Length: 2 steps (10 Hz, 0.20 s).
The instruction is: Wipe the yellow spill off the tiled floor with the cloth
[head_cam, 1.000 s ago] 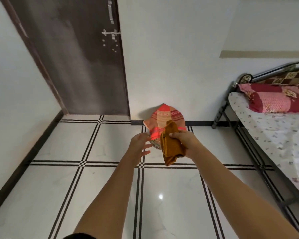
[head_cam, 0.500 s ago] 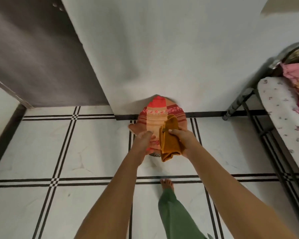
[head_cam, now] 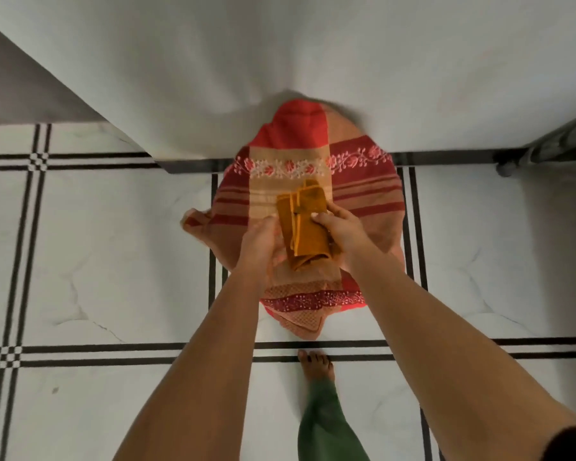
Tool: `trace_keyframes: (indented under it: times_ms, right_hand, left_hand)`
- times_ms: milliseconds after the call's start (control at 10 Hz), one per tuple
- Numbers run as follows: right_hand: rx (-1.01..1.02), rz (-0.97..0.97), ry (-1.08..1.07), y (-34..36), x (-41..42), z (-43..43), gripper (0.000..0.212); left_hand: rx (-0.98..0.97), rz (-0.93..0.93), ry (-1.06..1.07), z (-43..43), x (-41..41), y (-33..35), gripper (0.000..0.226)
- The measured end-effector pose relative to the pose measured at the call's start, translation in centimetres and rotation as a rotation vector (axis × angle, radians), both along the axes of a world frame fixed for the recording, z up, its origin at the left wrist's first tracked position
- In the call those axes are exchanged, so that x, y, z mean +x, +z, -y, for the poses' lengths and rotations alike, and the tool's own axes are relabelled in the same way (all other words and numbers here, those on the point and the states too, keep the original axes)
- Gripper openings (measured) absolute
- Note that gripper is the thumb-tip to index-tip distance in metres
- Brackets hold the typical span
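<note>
Past our bare foot (head_cam: pixel 315 364) on the tiled floor (head_cam: pixel 113 261), our right hand (head_cam: pixel 338 227) pinches the folded cloth (head_cam: pixel 305 224); our left hand (head_cam: pixel 260 241) meets its edge, grip unclear. Behind them lies a red patterned bundle (head_cam: pixel 363 201). No yellow spill shows. We judge wiping unstarted: next, locate it, crouch, press down.

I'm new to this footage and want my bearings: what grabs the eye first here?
A folded mustard cloth at centre, gripped by the right hand with the left hand against its side. Beyond it, a red and tan patterned bundle sits on the black-lined tiled floor against the wall.
</note>
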State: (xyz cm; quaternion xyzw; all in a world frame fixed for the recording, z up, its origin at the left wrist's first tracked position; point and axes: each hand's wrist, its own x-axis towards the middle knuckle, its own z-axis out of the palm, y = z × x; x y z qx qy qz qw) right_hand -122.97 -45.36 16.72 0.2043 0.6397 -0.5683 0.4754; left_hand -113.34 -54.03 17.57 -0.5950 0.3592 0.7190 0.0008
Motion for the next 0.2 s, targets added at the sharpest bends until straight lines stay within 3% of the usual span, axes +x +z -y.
trace_keyframes:
  times_ms: [200]
  right_hand:
    - [0.206,-0.186,0.014,-0.7,1.9,-2.6,0.04]
  left_hand:
    - [0.09,0.037,-0.003,-1.9,2.0,-0.4,0.039]
